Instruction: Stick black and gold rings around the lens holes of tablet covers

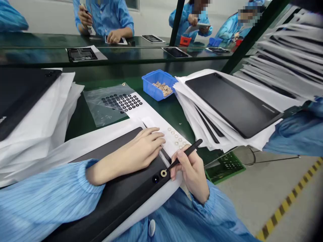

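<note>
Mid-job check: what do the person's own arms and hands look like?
The left hand and right hand are bare, no gloves or rings visible. The left sleeve and right sleeve are light blue, finely striped smock fabric, gathered at the cuffs.

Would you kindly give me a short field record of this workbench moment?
left hand: open, flat on dark tablet
right hand: grip shut on black stylus
stylus tip: at gold ring near the tablet corner
nearby: blue bin of small rings, white strip

matt black tablet back [121, 188], glossy plastic bag [106, 104]
</note>
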Demonstrator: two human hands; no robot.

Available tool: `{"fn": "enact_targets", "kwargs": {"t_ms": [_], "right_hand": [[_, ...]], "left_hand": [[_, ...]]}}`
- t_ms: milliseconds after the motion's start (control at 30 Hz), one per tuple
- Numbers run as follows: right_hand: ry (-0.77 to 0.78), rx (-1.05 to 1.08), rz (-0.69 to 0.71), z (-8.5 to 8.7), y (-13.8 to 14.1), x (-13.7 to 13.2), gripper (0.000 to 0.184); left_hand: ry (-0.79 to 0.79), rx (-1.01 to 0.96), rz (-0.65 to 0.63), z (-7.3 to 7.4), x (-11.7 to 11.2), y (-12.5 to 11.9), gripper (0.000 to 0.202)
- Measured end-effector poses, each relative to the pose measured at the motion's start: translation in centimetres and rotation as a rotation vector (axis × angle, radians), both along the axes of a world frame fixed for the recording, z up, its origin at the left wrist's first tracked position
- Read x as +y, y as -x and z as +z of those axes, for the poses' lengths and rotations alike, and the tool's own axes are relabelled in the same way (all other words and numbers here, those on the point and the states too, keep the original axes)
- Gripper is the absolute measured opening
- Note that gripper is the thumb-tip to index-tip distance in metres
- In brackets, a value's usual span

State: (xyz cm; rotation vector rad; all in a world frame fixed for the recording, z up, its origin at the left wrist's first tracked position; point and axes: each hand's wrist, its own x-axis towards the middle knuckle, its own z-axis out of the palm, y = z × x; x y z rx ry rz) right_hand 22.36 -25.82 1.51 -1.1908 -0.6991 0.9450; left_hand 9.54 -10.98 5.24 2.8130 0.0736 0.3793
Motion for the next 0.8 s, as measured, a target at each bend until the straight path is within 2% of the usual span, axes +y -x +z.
{"fn": "enact_targets", "kwargs": {"t_ms": [133, 233, 333, 433, 800], "right_hand": [[-0.006, -0.01, -0.022, -0.6, 0.1, -0.1, 0.025], [0.006, -0.043, -0.03, -0.4, 0.1, -0.1, 0.024], [0.012, -0.096, -0.041, -0.2, 0.2, -0.1, 0.025], [0.015, -0.118, -0.038, -0.1, 0.2, -0.2, 0.024], [0.058, -0.161, -0.042, 0.1, 0.3, -0.3, 0.024]], "left_hand": [[0.103, 0.002, 0.004, 0.3, -2.3, 4.5, 0.027], [0.06, 0.031, -0.063, 0.1, -3.3, 6.4, 0.03], [0.024, 0.057, -0.114, -0.1, -3.6, 6.5, 0.036], [0.024, 0.056, -0.103, -0.2, -3.4, 6.0, 0.04], [0.026, 0.044, -0.085, -0.2, -3.6, 6.0, 0.037]]}}
